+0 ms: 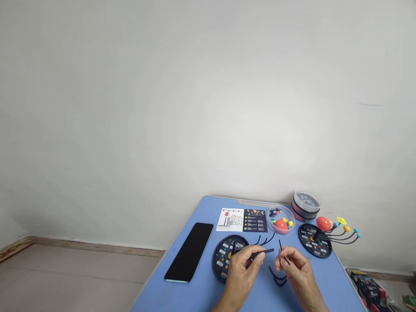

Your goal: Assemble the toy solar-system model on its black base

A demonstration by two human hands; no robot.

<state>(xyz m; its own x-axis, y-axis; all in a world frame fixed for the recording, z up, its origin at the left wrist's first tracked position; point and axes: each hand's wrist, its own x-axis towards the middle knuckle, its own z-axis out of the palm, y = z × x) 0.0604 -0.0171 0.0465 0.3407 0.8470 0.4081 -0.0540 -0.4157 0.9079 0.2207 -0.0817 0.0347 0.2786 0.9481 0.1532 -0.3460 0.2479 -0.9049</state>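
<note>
L hand [242, 271]: lower frame, R of ctr; thumb + fingertips closed in a pinch on a blk tube [268, 251], free end poking out toward R hand [298, 269].
R hand: further R, fingers curled, gripping a thin blk stick [280, 245] at a tilt, upper end free.
Tube + stick: both up in the fingers above the blue table [156, 294], lower R of ctr; near each other, apart.
Blk disc [221, 251]: lower ctr, partly hidden behind L hand.
Curved blk pcs [279, 281]: lower R, between the hands; thin curved bits [270, 238] showed above L hand too, couldn't tell what they joined.
Sheet [230, 223]: above the disc, drawing side up.
Bowl [287, 211]: R of sheet, w/ a red pc [281, 224] + small coloured balls.
Model [313, 249]: right part of frame, red ball [323, 223] up top, curved arms fanning R.
Phone [190, 252]: L of disc, screen dark.
Grip tips (my judgement): best pinch was close to each working end, so neither pc swivelled; stick looked thin enough to flex, so light pressure suited it.
Alignment (my judgement): ends needed sighting in line before any push, then a straight, slow one; comparing w/ the sheet first was prob. worth it.
Watch-outs (my judgement): L wrist was best kept off the disc; low hands meant a dropped pc stayed on the table.
</note>
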